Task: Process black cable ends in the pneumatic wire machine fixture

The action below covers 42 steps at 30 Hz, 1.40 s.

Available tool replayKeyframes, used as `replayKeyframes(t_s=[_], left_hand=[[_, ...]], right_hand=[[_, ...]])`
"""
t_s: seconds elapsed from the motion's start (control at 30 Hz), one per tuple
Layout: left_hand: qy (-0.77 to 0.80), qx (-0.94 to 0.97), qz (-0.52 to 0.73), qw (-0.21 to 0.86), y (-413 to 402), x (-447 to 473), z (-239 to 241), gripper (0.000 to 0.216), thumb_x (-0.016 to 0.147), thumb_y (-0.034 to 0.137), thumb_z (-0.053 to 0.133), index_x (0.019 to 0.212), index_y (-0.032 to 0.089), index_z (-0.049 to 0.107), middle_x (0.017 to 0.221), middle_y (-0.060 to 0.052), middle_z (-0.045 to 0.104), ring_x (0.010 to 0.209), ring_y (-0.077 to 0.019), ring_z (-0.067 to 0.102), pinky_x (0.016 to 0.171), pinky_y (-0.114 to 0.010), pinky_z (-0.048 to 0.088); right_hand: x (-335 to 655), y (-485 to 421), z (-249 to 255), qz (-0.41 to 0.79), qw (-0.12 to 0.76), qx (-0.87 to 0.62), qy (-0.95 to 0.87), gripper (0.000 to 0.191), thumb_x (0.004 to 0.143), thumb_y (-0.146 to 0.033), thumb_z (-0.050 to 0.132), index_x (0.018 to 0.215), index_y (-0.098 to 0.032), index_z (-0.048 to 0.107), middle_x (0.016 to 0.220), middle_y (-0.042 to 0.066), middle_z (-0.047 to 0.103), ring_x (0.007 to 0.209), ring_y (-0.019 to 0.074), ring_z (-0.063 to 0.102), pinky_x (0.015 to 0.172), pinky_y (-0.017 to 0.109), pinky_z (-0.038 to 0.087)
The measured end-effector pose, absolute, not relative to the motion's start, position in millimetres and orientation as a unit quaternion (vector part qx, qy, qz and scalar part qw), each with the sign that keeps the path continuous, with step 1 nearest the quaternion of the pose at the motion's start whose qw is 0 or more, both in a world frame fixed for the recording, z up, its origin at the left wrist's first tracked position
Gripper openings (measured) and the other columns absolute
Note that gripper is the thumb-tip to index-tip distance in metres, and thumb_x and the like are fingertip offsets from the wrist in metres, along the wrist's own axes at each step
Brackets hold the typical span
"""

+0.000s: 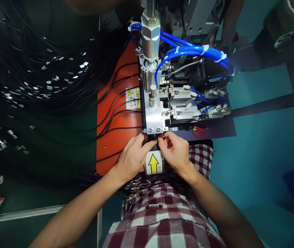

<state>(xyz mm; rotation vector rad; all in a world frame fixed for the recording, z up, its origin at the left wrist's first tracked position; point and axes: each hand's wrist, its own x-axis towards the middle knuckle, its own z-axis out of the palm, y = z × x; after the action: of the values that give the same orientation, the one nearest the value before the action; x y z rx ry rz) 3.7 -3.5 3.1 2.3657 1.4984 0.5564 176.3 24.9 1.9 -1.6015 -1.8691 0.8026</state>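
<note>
My left hand is closed, thumb and fingers pinching at the front of the machine. A black cable runs across the orange plate into it. Close beside it my right hand pinches with thumb and forefinger. What lies between those fingertips is too small and hidden to make out. Both sets of fingertips meet just under the machine's metal block, above a white label with a yellow arrow. Several more black cables lead over the plate to the machine's left side.
A large heap of black cables with shiny ends covers the table at left. Stripped cable ends with coloured wires hang near my lap. Blue air hoses arch over the machine. Red-handled snips lie right of it.
</note>
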Motion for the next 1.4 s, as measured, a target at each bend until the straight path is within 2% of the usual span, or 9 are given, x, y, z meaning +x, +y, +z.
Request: replayKeyframes(t_s=[0.27, 0.5, 0.7, 0.97, 1.1, 1.23, 1.3, 1.4], left_hand=[[0.513, 0.822, 0.205, 0.138, -2.7, 3.6, 1.2, 0.032, 0.09, 0.012, 0.044, 0.113, 0.016, 0.065, 0.093, -0.011, 0.054, 0.083, -0.0209, 0.052, 0.07, -0.033, 0.049], [0.51, 0.823, 0.208, 0.138, -0.1, 4.0, 5.4, 0.032, 0.091, 0.013, 0.041, 0.111, 0.017, 0.066, 0.094, -0.01, 0.054, 0.086, -0.0204, 0.054, 0.071, -0.032, 0.049], [0.507, 0.823, 0.212, 0.145, -0.2, 3.0, 3.3, 0.033, 0.091, 0.013, 0.042, 0.111, 0.017, 0.067, 0.092, -0.01, 0.053, 0.082, -0.0197, 0.053, 0.069, -0.031, 0.048], [0.498, 0.827, 0.226, 0.132, -0.1, 3.1, 2.2, 0.03, 0.09, 0.013, 0.046, 0.111, 0.014, 0.067, 0.091, -0.01, 0.053, 0.08, -0.0201, 0.052, 0.067, -0.031, 0.047], [0.503, 0.825, 0.218, 0.137, -0.7, 2.9, 1.7, 0.029, 0.09, 0.014, 0.047, 0.111, 0.017, 0.066, 0.092, -0.009, 0.053, 0.081, -0.0194, 0.053, 0.068, -0.031, 0.048], [0.504, 0.822, 0.221, 0.145, -0.9, 2.9, 1.8, 0.029, 0.091, 0.015, 0.046, 0.112, 0.017, 0.066, 0.094, -0.009, 0.053, 0.083, -0.0192, 0.054, 0.07, -0.031, 0.049], [0.503, 0.823, 0.222, 0.144, -1.0, 3.0, 1.9, 0.028, 0.091, 0.016, 0.046, 0.112, 0.016, 0.066, 0.094, -0.009, 0.053, 0.083, -0.0192, 0.053, 0.07, -0.031, 0.049], [0.506, 0.822, 0.22, 0.143, -1.3, 3.3, 1.3, 0.028, 0.092, 0.017, 0.046, 0.111, 0.016, 0.067, 0.093, -0.009, 0.052, 0.082, -0.0194, 0.053, 0.07, -0.031, 0.049]], right_hand=[[174.8, 22.3, 0.5, 0.345, 0.261, -0.616, -0.658, 0.015, 0.087, -0.031, 0.057, 0.077, -0.02, 0.06, 0.054, -0.004, 0.055, 0.047, 0.0107, 0.046, 0.049, 0.022, 0.033], [170.3, 21.0, -0.9, 0.311, 0.272, -0.619, -0.668, 0.013, 0.085, -0.028, 0.057, 0.076, -0.019, 0.06, 0.052, -0.005, 0.051, 0.047, 0.0102, 0.045, 0.052, 0.024, 0.031], [171.6, 20.9, -20.5, 0.537, 0.353, -0.581, -0.5, 0.019, 0.087, -0.035, 0.052, 0.078, -0.019, 0.054, 0.057, -0.004, 0.05, 0.048, 0.0107, 0.044, 0.046, 0.022, 0.035], [172.9, 11.8, -19.6, 0.449, 0.371, -0.595, -0.554, 0.014, 0.087, -0.031, 0.052, 0.081, -0.019, 0.055, 0.06, -0.004, 0.049, 0.053, 0.0108, 0.044, 0.051, 0.023, 0.035], [170.5, 17.8, -19.7, 0.586, 0.378, -0.59, -0.408, 0.018, 0.082, -0.035, 0.055, 0.075, -0.019, 0.053, 0.057, -0.006, 0.044, 0.048, 0.0092, 0.037, 0.046, 0.022, 0.031], [178.4, 28.2, -17.1, 0.723, 0.312, -0.534, -0.309, 0.027, 0.078, -0.037, 0.058, 0.063, -0.019, 0.047, 0.051, -0.009, 0.033, 0.042, 0.0059, 0.023, 0.041, 0.021, 0.018], [185.4, 27.2, -16.3, 0.714, 0.299, -0.541, -0.33, 0.029, 0.079, -0.04, 0.059, 0.062, -0.018, 0.047, 0.05, -0.008, 0.036, 0.042, 0.0058, 0.027, 0.041, 0.021, 0.019], [190.5, 15.4, -16.7, 0.612, 0.344, -0.598, -0.387, 0.026, 0.081, -0.042, 0.06, 0.075, -0.017, 0.055, 0.052, -0.007, 0.044, 0.044, 0.0076, 0.034, 0.042, 0.022, 0.025]])
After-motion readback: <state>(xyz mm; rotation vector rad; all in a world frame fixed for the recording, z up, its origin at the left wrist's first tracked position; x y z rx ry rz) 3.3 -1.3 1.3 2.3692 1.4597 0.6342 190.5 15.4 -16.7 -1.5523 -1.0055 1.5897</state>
